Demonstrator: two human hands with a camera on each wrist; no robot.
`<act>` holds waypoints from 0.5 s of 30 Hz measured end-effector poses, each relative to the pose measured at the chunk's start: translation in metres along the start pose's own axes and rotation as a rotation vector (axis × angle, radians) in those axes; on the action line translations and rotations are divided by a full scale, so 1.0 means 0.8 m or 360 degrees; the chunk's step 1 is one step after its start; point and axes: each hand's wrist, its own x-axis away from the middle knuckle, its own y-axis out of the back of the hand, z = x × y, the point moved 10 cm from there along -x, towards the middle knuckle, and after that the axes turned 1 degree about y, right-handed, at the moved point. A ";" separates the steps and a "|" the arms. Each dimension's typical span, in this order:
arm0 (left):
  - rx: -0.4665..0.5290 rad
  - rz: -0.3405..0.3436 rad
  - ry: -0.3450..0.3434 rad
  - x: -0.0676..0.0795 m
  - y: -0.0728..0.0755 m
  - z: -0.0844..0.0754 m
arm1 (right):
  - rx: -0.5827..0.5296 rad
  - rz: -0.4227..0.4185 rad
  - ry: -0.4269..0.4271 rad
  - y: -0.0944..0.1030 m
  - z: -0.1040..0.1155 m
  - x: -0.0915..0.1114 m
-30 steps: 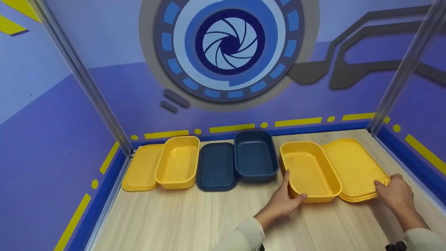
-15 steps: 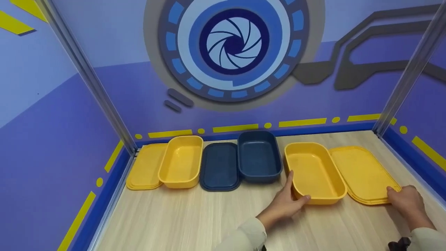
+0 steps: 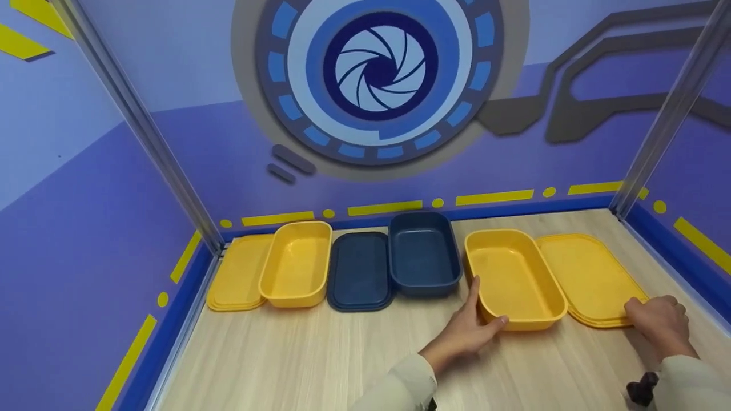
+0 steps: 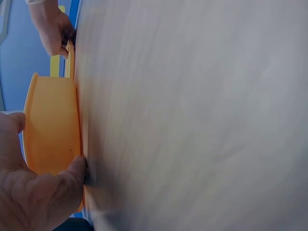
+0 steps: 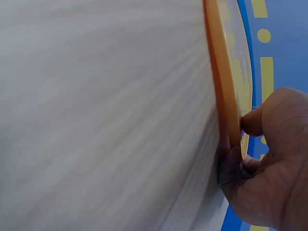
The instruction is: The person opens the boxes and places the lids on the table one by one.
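Observation:
My left hand [image 3: 465, 331] holds the near left corner of an open yellow food container [image 3: 517, 279]. Its thumb lies against the front wall and a finger runs along the left side. With the right hand [image 3: 659, 322] I pinch the near right corner of a yellow lid [image 3: 591, 277], just right of that container. In the right wrist view, the thumb is on the upper side of the lid's rim [image 5: 226, 82] and fingertips are at its lower edge. The container's wall hides the lid's left edge in the head view.
To the left stand an open dark blue container [image 3: 425, 257] and its dark blue lid [image 3: 361, 271]. Farther left are another yellow container [image 3: 296, 265] and a yellow lid [image 3: 237, 274]. Printed panels [image 3: 194, 171] enclose the wooden table [image 3: 320, 359] at the back and sides.
The yellow lid's far end has come slightly nearer to me and the lid has shifted a little right with my right hand. The left hand keeps its hold on the container.

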 end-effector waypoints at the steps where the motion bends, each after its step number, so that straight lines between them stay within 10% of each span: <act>1: -0.0002 -0.0003 0.0003 0.000 0.000 0.000 | 0.0020 -0.0003 0.0022 0.001 0.002 0.000; 15: -0.0011 -0.0010 0.0023 0.000 0.003 0.003 | 0.0133 0.0045 0.0004 0.000 0.005 -0.001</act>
